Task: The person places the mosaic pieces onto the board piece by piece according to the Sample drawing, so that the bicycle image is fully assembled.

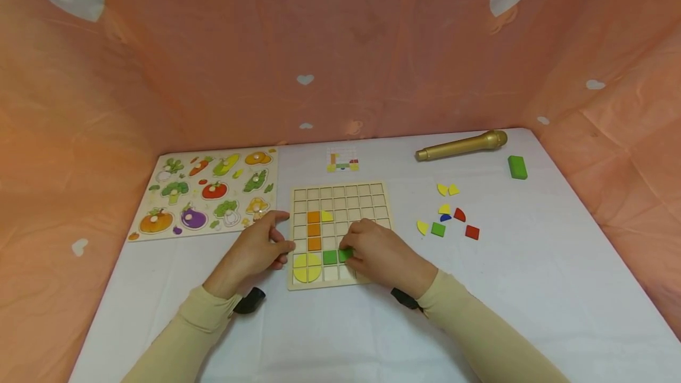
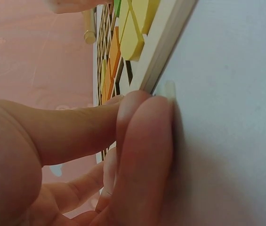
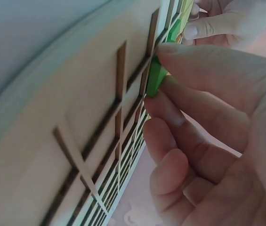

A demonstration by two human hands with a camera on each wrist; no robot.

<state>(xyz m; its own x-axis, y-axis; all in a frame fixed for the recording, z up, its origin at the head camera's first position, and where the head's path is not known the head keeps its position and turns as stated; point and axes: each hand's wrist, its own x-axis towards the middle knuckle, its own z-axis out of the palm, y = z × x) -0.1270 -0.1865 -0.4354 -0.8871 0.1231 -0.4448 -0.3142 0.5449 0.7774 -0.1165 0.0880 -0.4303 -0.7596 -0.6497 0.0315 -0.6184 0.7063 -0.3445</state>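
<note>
A light wooden grid board [image 1: 340, 186] lies flat on the table. My left hand [image 1: 256, 247] holds its left edge; in the left wrist view the thumb [image 2: 81, 129] reaches the rim, with curled fingers against the side. Between thumb and fingers, my right hand [image 1: 380, 253] pinches a green square tile [image 3: 155, 77], slightly tilted at a cell in the board's lower part. Left of it another green square [image 1: 330, 257] sits in a cell. Three orange squares [image 1: 314, 230] form a column, beside one yellow quarter-round [image 1: 327, 216]. Yellow quarter-rounds [image 1: 307, 268] make a circle at the lower left.
Right of the board lie loose yellow quarter-rounds [image 1: 422, 227], a green square [image 1: 438, 229], a red square [image 1: 472, 232], and red and blue pieces. A pattern card [image 1: 343, 159] lies behind. A vegetable puzzle [image 1: 204, 194], gold microphone [image 1: 461, 146] and green block [image 1: 517, 167] surround these.
</note>
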